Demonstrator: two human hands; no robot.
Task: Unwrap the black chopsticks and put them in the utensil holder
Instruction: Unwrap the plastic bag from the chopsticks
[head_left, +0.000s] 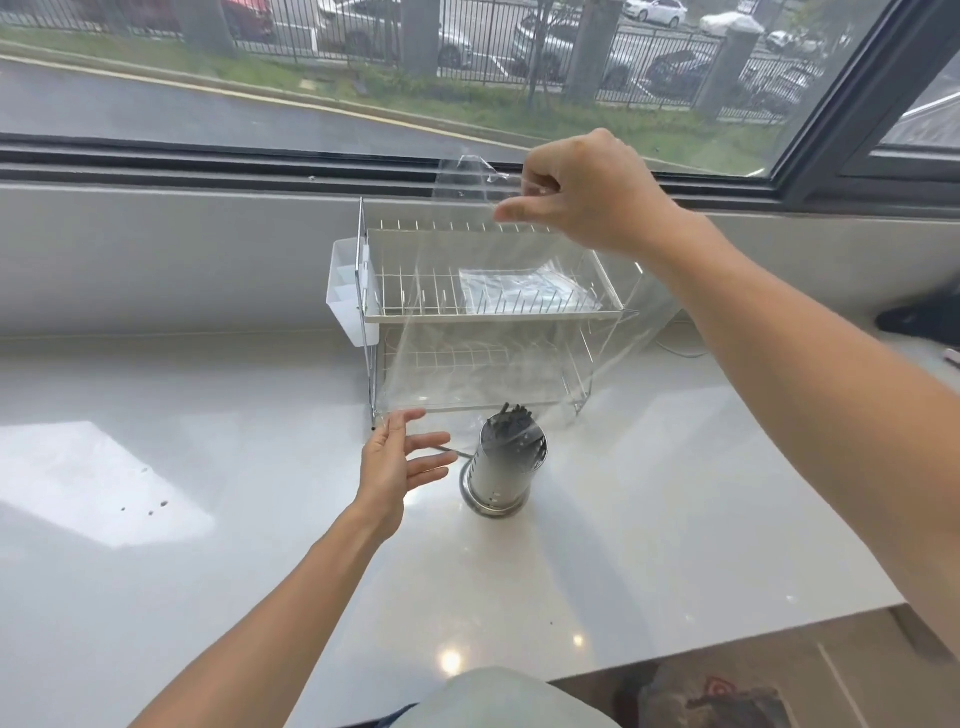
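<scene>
Already black chopsticks (514, 422) in utensil holder (503, 470), between both hands.

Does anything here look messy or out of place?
Mostly tidy. A few dark specks dot the white counter at the left, and a crumpled clear wrapper lies on the dish rack. The black chopsticks already stand in the utensil holder.

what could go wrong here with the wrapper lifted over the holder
1. The clear plastic wrapper, pinched in the right hand, hangs down to the black chopsticks; it may snag them and tip the utensil holder.
2. The holder already looks tilted, so a nudge from the open left hand might topple it.
3. The loose sheet could catch on the dish rack.
</scene>
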